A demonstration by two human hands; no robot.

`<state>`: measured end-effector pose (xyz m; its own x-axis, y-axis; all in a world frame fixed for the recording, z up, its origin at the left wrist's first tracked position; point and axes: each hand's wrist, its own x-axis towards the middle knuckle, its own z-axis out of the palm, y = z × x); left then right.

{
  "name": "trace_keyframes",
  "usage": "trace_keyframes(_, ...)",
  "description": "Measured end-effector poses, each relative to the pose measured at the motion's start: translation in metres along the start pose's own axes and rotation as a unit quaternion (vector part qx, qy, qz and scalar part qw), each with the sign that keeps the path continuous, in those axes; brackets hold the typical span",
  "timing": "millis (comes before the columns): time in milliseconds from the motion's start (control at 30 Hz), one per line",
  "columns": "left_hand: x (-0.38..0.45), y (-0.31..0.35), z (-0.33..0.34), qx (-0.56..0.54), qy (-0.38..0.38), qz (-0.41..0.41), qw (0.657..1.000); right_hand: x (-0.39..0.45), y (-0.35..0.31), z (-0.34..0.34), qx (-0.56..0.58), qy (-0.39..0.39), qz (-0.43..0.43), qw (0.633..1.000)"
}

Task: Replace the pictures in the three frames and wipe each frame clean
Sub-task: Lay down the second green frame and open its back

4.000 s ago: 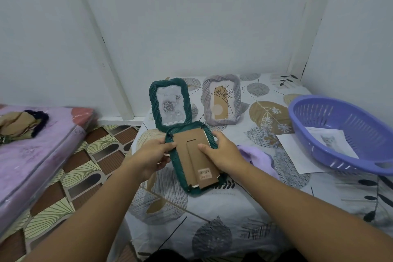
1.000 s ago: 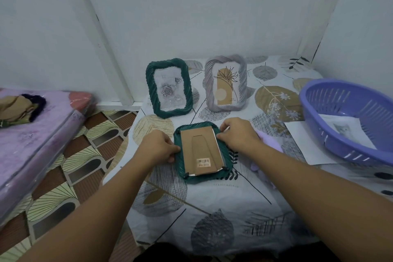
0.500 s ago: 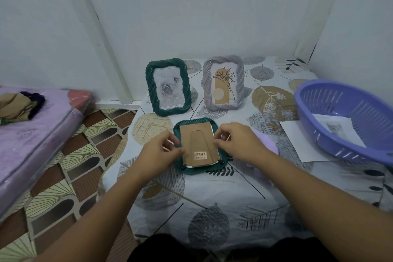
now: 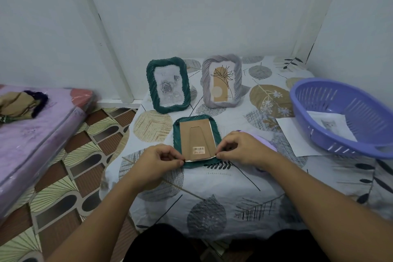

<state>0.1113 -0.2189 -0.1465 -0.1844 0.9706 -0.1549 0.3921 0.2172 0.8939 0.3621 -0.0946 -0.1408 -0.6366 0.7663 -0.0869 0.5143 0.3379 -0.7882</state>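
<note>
1. The left hand [image 4: 158, 160] pinches the near left corner of the cardboard backing [image 4: 196, 138]; the right hand [image 4: 240, 148] pinches the near right corner, fingers curled.
2. That backing sits in the face-down green frame [image 4: 215, 132], which lies flat on the surface [image 4: 212, 187] just ahead of both hands. A pale sheet edge shows under the backing's near side.
3. The backing looks thin, light and bendable, so lifting by both corners evenly seems wise. The frame probably holds a fragile pane; best gripped by its ribbed rim.
4. Behind stand an upright green frame [image 4: 168, 85] and a grey frame [image 4: 222, 81], side by side.
5. A lilac cloth [image 4: 265, 144] lies partly under the right hand.
6. To the right, a purple basket [image 4: 340, 100] holds a print [image 4: 331, 125].
</note>
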Motion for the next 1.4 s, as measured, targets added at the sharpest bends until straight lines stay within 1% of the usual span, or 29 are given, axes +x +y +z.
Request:
trace_keyframes(200,0.001,-0.005,0.001,-0.054,-0.002,-0.026,0.998,0.0,0.0,-0.002,0.018,-0.015,0.011,1.0)
trace_keyframes(400,0.001,0.001,-0.001,-0.04,-0.015,-0.035,0.998,0.004,0.003,-0.001,0.054,-0.031,0.024,0.998)
trace_keyframes(567,0.004,0.002,-0.005,0.018,-0.034,-0.032,0.999,0.009,0.007,0.0,0.059,-0.049,0.046,0.996)
trace_keyframes(800,0.004,0.013,-0.002,0.11,-0.05,-0.015,0.993,0.01,0.006,0.001,0.074,-0.058,0.056,0.994)
trace_keyframes(967,0.002,0.016,0.001,0.124,-0.047,-0.009,0.991,0.011,0.006,0.001,0.069,-0.062,0.059,0.994)
trace_keyframes(1033,0.002,0.017,0.0,0.103,-0.049,-0.023,0.993,0.012,0.006,0.001,0.062,-0.064,0.056,0.994)
trace_keyframes(1100,0.005,0.015,-0.003,0.05,-0.026,-0.047,0.997,0.012,0.006,0.001,0.057,-0.061,0.05,0.995)
trace_keyframes(1167,0.015,0.011,-0.006,0.026,0.042,-0.079,0.996,0.013,0.006,0.0,0.06,-0.061,0.05,0.995)
trace_keyframes(1233,0.026,0.01,-0.005,0.032,0.098,-0.116,0.988,0.014,0.007,0.0,0.049,-0.063,0.05,0.996)
trace_keyframes(1300,0.034,0.01,-0.003,0.049,0.111,-0.135,0.983,0.015,0.008,0.0,0.038,-0.067,0.048,0.996)
trace_keyframes(1400,0.039,0.011,0.001,0.085,0.119,-0.139,0.98,0.015,0.01,0.0,0.047,-0.064,0.046,0.996)
